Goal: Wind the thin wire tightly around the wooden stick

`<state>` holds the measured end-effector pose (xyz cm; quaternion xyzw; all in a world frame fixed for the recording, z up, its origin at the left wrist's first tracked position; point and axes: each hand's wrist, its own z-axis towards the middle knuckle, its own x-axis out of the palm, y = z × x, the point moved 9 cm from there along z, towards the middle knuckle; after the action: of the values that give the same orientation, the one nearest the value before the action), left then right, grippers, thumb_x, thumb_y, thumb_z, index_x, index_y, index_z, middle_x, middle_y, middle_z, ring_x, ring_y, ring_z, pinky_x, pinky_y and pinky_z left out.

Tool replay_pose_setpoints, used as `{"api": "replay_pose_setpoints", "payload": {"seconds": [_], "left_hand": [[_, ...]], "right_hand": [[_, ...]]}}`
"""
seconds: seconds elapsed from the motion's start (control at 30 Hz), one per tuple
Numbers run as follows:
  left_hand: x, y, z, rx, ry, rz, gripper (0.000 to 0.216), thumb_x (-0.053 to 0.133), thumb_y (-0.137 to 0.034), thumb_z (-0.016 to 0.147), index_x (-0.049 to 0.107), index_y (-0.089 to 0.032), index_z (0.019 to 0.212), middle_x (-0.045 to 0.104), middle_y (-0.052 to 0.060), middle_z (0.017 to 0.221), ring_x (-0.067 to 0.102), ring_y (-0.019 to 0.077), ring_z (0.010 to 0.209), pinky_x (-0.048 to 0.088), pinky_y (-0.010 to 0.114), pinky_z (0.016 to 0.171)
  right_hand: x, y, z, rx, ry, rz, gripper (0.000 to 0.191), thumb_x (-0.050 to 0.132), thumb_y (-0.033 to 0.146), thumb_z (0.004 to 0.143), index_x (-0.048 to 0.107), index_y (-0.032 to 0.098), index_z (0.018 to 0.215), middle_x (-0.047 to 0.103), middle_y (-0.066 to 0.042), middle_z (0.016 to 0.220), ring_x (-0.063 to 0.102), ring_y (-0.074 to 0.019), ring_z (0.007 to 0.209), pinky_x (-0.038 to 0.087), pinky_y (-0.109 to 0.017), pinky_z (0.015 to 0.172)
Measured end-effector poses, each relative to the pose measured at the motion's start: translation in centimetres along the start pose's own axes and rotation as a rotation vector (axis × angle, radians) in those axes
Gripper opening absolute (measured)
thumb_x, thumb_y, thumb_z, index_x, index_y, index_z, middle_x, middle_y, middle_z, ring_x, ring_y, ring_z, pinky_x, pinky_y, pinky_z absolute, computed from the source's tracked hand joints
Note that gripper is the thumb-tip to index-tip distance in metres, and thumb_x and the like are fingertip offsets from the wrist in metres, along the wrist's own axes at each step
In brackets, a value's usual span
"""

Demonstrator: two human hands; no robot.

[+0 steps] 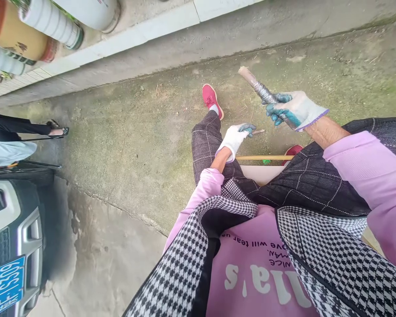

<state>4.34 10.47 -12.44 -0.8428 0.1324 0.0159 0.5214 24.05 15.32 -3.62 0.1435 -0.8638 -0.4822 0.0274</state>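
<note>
Bare, mossy concrete ground (119, 132) spreads under you. Pale ledge (171, 24) along the far side, plant pots (95, 13) on it at upper left. Car (33, 229) at lower left, nose toward you, blue plate showing. Above it, another person (16, 127), legs in dark trousers. Your checked trousers (317, 180) set wide; red shoe (210, 97) out in front on your left side.

Your right hand (290, 110), gloved, out over the ground, fingers curled firmly round a rod (265, 93): silvery winding along the middle, pale bare tip pointing up-left, well clear of the ledge. Your left hand (236, 140), gloved, lower and nearer you, fingers closed on a short stick (259, 131). Thin strand (253, 108) between rod and left hand; its ends too fine to make out.
</note>
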Motion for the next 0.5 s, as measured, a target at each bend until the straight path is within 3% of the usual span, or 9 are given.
{"api": "replay_pose_setpoints", "payload": {"seconds": [0.1,0.23,0.37,0.5], "left_hand": [[1.0,-0.1,0.1,0.055,0.055,0.158,0.025,0.074,-0.009,0.094,0.095,-0.021,0.103,0.086,0.002,0.084,0.080,0.0218,0.090,0.063,0.032,0.100],[1.6,0.0,-0.1,0.097,0.104,0.271,0.030,0.074,-0.010,0.094,0.096,-0.022,0.111,0.090,0.004,0.098,0.081,0.0243,0.092,0.065,0.036,0.106],[0.3,-0.1,-0.2,0.100,0.030,0.245,0.030,0.071,-0.012,0.099,0.095,-0.020,0.113,0.092,0.009,0.116,0.084,0.0283,0.109,0.064,0.042,0.118],[0.0,-0.4,-0.5,0.091,0.019,0.129,0.025,0.072,-0.010,0.098,0.094,-0.020,0.105,0.093,0.009,0.121,0.083,0.0284,0.122,0.062,0.039,0.121]], "right_hand": [[-0.6,-0.1,1.3,-0.021,-0.039,-0.269,0.011,0.075,0.011,0.107,0.071,0.022,0.108,0.068,0.000,0.082,0.059,-0.0160,0.073,0.059,-0.030,0.072],[-1.2,-0.3,3.6,-0.063,-0.071,-0.741,0.033,0.085,0.004,0.095,0.062,0.025,0.085,0.047,0.004,0.066,0.061,-0.0219,0.089,0.055,-0.040,0.100],[0.3,-3.0,4.2,-0.007,0.173,-1.249,0.038,0.082,0.003,0.094,0.060,0.025,0.072,0.048,0.001,0.059,0.059,-0.0214,0.080,0.051,-0.040,0.090],[1.4,-4.8,2.1,0.023,0.423,-1.228,0.038,0.088,0.005,0.087,0.065,0.024,0.063,0.053,0.000,0.052,0.050,-0.0194,0.066,0.045,-0.039,0.076]]}}
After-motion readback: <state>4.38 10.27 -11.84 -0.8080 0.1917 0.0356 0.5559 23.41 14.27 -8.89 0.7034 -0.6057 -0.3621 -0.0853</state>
